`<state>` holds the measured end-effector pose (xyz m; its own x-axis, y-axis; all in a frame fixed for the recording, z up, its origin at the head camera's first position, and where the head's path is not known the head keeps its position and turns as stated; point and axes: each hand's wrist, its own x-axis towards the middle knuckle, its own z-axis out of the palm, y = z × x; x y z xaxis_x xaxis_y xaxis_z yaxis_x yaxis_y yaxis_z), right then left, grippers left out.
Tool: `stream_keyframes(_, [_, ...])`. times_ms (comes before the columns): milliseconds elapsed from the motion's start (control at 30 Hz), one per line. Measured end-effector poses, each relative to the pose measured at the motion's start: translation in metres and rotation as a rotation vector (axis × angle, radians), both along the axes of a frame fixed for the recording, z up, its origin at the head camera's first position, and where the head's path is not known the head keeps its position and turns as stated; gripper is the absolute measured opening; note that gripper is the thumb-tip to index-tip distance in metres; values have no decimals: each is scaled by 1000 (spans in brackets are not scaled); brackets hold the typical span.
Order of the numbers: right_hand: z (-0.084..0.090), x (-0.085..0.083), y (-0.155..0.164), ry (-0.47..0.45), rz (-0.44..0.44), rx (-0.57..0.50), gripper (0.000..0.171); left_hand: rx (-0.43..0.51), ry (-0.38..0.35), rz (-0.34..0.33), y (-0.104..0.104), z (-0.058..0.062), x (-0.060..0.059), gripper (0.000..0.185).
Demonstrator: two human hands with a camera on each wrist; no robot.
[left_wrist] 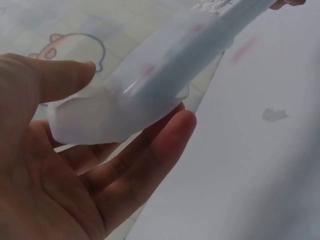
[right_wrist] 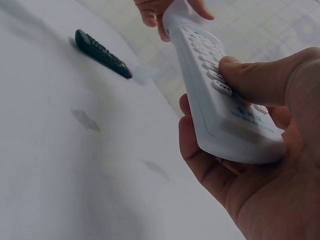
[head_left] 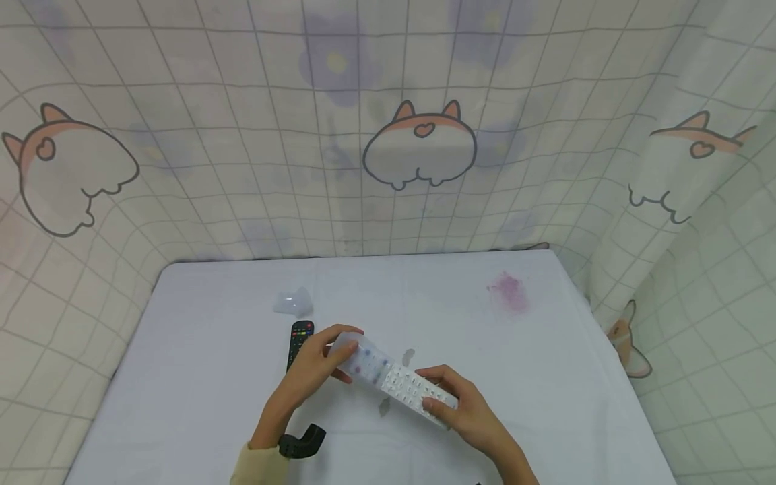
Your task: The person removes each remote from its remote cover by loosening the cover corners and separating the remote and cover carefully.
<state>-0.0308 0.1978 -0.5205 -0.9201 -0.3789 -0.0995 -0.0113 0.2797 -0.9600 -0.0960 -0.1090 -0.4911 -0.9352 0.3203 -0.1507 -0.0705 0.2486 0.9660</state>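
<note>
White remote [head_left: 400, 380], half-sheathed in translucent cover [head_left: 358, 353], between both hands.

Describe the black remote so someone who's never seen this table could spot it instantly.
Start at the white table in front of the cartoon-print curtain and find the two hands holding a white remote near its front edge. Just beyond the left hand lies the black remote, flat on the table. It is the only dark remote, with coloured buttons at its far end.
</note>
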Motion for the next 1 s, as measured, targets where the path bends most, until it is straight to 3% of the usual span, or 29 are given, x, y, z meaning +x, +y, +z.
stream_keyframes(233, [1,-13,6,41,30,29,39,-28,40,23,4,-4,-6,28])
stream_keyframes(400, [1,-20,6,17,7,-7,40,0,58,108,7,-8,-6,23])
stream_keyframes(700, [-3,-26,-3,-43,-253,-79,39,73,103,279,15,-12,-2,25])
stream_keyframes(1000, [-3,-30,-9,-76,-387,-194,47,145,143,395,28,-19,9,27])
